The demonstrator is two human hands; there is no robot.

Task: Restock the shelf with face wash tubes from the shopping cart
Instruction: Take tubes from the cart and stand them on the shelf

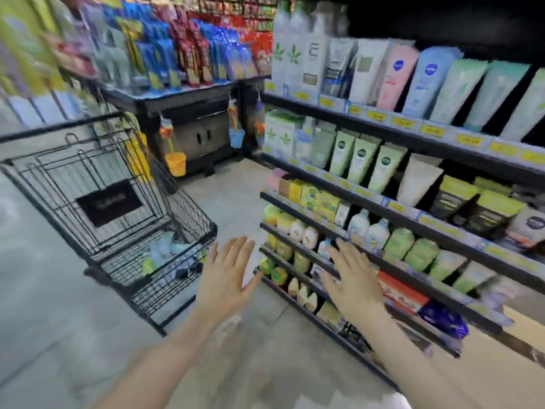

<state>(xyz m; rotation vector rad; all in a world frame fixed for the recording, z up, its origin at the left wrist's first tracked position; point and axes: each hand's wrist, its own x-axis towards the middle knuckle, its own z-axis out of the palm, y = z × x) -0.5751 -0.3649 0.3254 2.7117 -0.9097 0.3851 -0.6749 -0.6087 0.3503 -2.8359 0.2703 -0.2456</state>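
A black wire shopping cart (118,208) stands on the left. Several pale blue and green face wash tubes (168,255) lie blurred in its bottom. On the right rises the shelf (413,143) with rows of upright tubes, among them green face wash tubes (362,163) on the second level. My left hand (227,276) is stretched flat, fingers apart, over the floor just right of the cart. My right hand (354,278) is also spread and holds nothing, in front of the lower shelf levels.
Bottles and jars (295,231) fill the lower shelf levels. A snack display (182,60) with a dark cabinet (203,137) and hanging toys closes the aisle's far end. Grey floor (236,196) runs between cart and shelf.
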